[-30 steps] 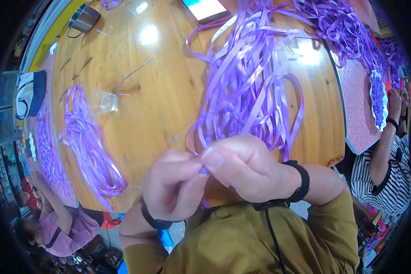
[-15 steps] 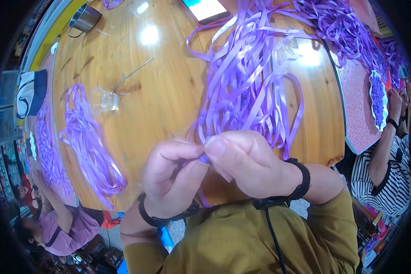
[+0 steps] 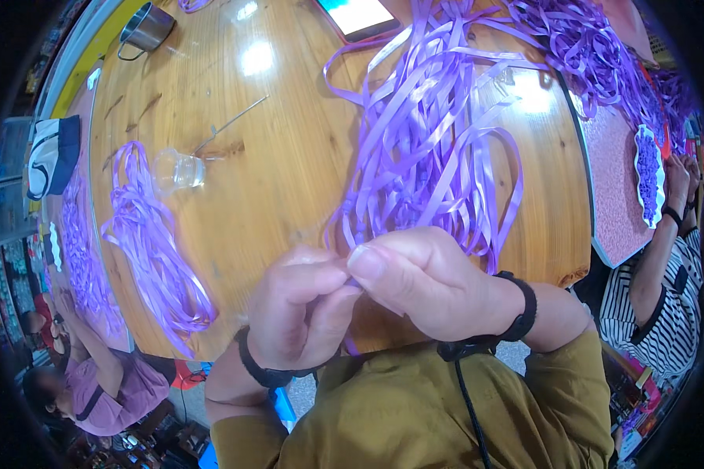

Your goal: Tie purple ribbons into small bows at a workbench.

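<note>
My left hand (image 3: pixel 299 301) and my right hand (image 3: pixel 421 273) meet fingertip to fingertip above the near edge of the wooden table. Each pinches a purple ribbon (image 3: pixel 353 282), of which only a sliver shows between the fingers. A ribbon end hangs below the hands. Just beyond them spreads a large heap of purple ribbons (image 3: pixel 414 156), with strands running toward my fingers. Farther left on the table lies a looped bundle of purple ribbons (image 3: pixel 156 250). Whatever detail sits inside the pinch is covered by my thumbs.
A small clear plastic cup (image 3: pixel 188 171) stands beside the left bundle, near a thin metal rod (image 3: pixel 235 121). A metal mug (image 3: pixel 147 31) and a phone (image 3: pixel 360 17) are at the back. People work at both sides; a white dish of purple pieces (image 3: pixel 648 176) sits right.
My fingers have closed tighter together, covering most of the purple bit that showed between them. Both hands stay in nearly the same place.
</note>
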The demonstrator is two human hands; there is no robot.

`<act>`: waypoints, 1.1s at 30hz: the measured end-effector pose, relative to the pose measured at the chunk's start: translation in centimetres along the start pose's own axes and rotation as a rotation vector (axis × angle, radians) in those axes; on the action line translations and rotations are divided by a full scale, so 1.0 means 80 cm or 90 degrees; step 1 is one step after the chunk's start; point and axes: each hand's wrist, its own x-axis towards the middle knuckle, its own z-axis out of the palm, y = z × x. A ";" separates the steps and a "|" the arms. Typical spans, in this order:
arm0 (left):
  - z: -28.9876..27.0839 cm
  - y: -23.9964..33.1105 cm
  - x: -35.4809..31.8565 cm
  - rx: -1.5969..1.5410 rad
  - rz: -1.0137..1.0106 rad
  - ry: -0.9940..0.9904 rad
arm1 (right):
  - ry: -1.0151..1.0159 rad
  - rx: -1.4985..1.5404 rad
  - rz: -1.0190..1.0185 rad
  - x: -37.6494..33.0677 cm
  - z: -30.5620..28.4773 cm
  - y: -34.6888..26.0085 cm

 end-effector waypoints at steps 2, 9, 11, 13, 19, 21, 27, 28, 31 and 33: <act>0.000 0.001 0.001 -0.013 0.000 -0.016 | -0.013 0.005 0.019 -0.001 -0.002 -0.005; 0.004 0.007 0.001 -0.372 -0.200 0.056 | -0.008 0.039 -0.037 0.002 0.000 -0.006; 0.005 0.006 0.003 -0.385 -0.205 0.052 | 0.000 0.020 -0.028 0.002 -0.002 -0.006; 0.008 0.003 0.004 -0.261 -0.152 0.045 | -0.008 0.000 -0.036 0.001 -0.002 -0.005; 0.007 -0.009 0.004 0.042 -0.007 0.002 | 0.078 -0.057 0.069 -0.001 -0.003 0.003; 0.003 -0.010 0.006 -0.006 -0.040 -0.029 | 0.148 -0.133 0.072 0.001 0.003 0.011; 0.004 -0.005 0.017 -0.375 -0.200 0.028 | 0.177 -0.043 0.017 0.010 0.004 0.011; 0.004 -0.004 0.017 -0.341 -0.203 0.032 | 0.172 -0.024 -0.003 0.009 0.001 0.011; 0.001 0.001 0.015 -0.244 -0.200 0.060 | 0.149 -0.007 -0.022 0.008 -0.007 0.013; 0.001 0.007 0.012 -0.181 -0.195 0.084 | 0.144 0.000 -0.040 0.006 -0.008 0.018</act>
